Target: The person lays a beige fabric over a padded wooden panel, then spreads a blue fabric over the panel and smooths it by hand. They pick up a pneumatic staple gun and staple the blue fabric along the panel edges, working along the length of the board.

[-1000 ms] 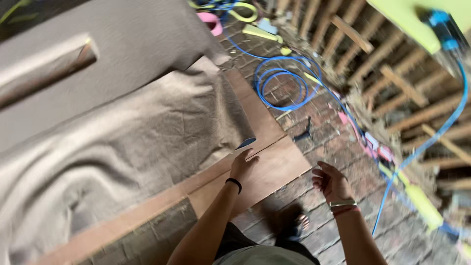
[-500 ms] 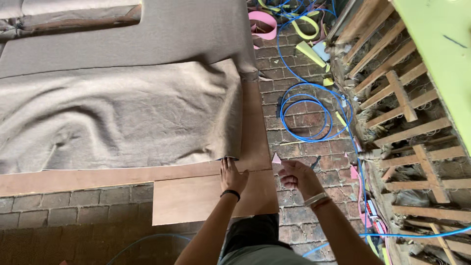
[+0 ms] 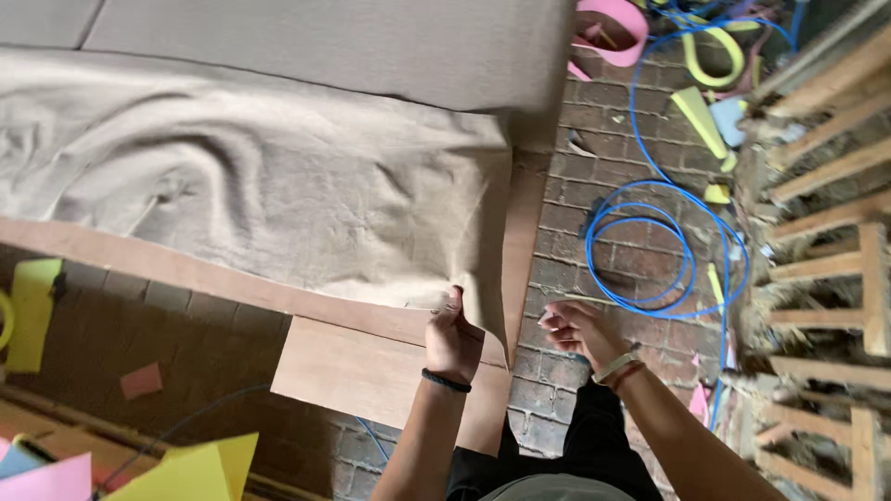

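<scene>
My left hand [image 3: 453,340], with a black band at the wrist, pinches the near corner of a beige cloth [image 3: 251,195] that lies rumpled over a brown board [image 3: 371,366]. My right hand [image 3: 577,330], wearing bracelets, hovers just to the right of the board's edge with fingers loosely curled and nothing in it. It is over the brick floor [image 3: 631,278]. The cloth's corner edge hangs folded between the two hands.
A coiled blue hose [image 3: 650,250] lies on the bricks to the right. Wooden frames [image 3: 826,232] stand along the right side. Pink and yellow foam scraps [image 3: 696,102] lie at the top; yellow and pink pieces [image 3: 186,468] lie bottom left. A grey padded surface [image 3: 325,37] spans the top.
The view has swung left and closer. My left hand has taken the cloth's corner at the board edge; my right hand has drifted slightly right off the board.
</scene>
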Action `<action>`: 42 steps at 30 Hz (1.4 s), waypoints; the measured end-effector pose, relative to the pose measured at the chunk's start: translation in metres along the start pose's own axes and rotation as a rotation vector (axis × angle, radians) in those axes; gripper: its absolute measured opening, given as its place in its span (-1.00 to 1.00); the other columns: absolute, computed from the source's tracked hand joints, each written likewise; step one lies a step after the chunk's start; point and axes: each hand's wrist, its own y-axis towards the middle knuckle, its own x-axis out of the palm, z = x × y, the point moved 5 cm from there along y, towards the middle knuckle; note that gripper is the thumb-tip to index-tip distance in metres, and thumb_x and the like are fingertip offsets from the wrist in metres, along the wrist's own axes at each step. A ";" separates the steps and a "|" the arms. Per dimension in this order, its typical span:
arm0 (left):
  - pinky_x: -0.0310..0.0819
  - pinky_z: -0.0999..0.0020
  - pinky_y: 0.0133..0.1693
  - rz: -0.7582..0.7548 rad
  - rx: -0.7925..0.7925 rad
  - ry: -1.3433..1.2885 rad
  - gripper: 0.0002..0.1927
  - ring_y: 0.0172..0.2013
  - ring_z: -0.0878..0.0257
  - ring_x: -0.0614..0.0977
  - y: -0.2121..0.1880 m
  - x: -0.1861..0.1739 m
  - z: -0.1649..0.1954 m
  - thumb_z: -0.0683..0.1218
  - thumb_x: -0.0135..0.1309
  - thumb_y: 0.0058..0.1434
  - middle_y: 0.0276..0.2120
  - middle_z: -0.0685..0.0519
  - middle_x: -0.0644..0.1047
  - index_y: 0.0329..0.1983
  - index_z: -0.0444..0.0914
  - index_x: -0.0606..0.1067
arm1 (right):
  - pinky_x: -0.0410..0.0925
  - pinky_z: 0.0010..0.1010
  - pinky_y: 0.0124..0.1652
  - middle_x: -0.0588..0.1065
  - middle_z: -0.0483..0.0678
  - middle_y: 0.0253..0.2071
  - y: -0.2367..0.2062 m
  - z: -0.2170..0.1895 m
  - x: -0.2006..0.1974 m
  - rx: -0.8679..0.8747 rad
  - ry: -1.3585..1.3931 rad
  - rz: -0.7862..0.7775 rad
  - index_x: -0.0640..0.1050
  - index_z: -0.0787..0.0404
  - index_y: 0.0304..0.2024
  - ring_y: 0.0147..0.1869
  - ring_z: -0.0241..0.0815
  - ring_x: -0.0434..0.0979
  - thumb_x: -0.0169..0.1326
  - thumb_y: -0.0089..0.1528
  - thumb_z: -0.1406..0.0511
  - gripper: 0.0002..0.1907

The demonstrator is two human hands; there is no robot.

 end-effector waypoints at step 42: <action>0.57 0.40 -0.45 0.979 0.317 0.555 -0.74 -0.42 0.29 0.67 0.012 -0.050 -0.089 -0.21 0.23 0.16 -0.34 0.02 0.65 -0.08 -0.33 0.55 | 0.31 -0.36 -0.20 0.53 -0.14 -0.11 0.209 -0.179 0.004 0.188 -0.332 -0.095 0.57 0.17 0.05 -0.11 -0.21 0.42 0.42 0.08 0.22 -0.48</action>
